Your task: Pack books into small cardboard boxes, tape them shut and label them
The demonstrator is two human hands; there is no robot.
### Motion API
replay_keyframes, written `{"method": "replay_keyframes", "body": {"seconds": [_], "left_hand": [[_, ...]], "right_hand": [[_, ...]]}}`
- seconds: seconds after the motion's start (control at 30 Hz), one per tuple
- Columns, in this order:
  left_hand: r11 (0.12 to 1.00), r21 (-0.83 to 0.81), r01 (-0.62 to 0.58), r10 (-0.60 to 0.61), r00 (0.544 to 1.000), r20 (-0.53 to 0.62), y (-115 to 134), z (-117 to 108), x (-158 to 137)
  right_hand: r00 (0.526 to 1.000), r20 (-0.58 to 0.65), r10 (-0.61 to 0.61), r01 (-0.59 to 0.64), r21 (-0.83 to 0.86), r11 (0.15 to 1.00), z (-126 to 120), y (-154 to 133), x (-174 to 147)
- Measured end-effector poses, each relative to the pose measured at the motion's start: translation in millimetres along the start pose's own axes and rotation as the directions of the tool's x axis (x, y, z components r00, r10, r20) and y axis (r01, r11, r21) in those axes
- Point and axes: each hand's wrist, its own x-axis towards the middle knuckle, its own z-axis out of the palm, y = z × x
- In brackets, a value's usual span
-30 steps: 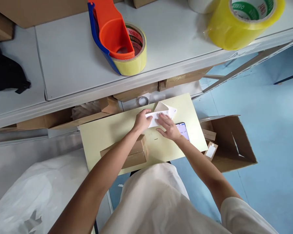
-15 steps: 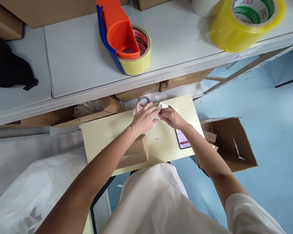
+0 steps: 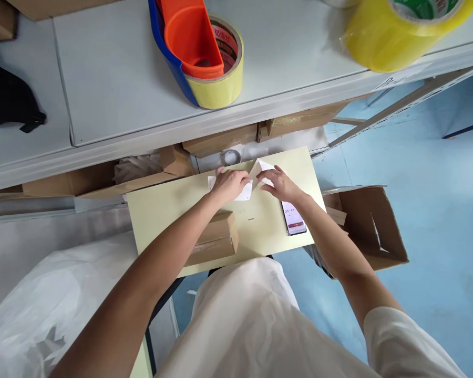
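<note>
At the far side of the small cream table (image 3: 246, 231), my left hand (image 3: 229, 185) has its fingers closed on a small white paper slip (image 3: 243, 194), which sticks out on both sides of the hand. Close by on the right, a folded white paper piece (image 3: 260, 167) stands up from the tabletop. My right hand (image 3: 280, 185) is at this piece with thumb and fingers curved and apart; whether the fingertips touch it is hard to tell. A closed small cardboard box (image 3: 216, 239) lies nearer to me, under my left forearm. A phone (image 3: 294, 218) with its screen lit lies beneath my right wrist.
A grey shelf (image 3: 118, 73) overhangs the table's far side, carrying an orange and blue tape dispenser (image 3: 216, 92) and a yellow tape roll (image 3: 378, 42). A tape ring (image 3: 232, 157) lies beyond the table. An open carton (image 3: 378, 226) stands right; a white plastic bag (image 3: 63, 294) lies left.
My hands have moved apart a little, the left one leftward with the paper slip. The folded white piece now shows more fully between them. The camera view has shifted slightly.
</note>
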Motion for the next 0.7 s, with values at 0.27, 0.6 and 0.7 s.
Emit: {"method": "replay_keyframes", "body": {"seconds": [0.27, 0.6, 0.7], "left_hand": [[0.99, -0.092, 0.103, -0.118, 0.978, -0.172, -23, -7, 2], [0.842, -0.53, 0.098, -0.269, 0.928, -0.257, -56, -8, -16], [0.739, -0.672, 0.055, -0.3, 0.919, -0.254, -51, -12, -34]], "right_hand": [[0.992, 0.102, 0.071, -0.041, -0.269, 0.962, -3, 22, 6], [0.977, 0.044, 0.207, -0.179, -0.354, 0.918, -1, 10, -10], [0.984, -0.071, 0.163, -0.168, -0.072, 0.983, 3, -40, -11]]}}
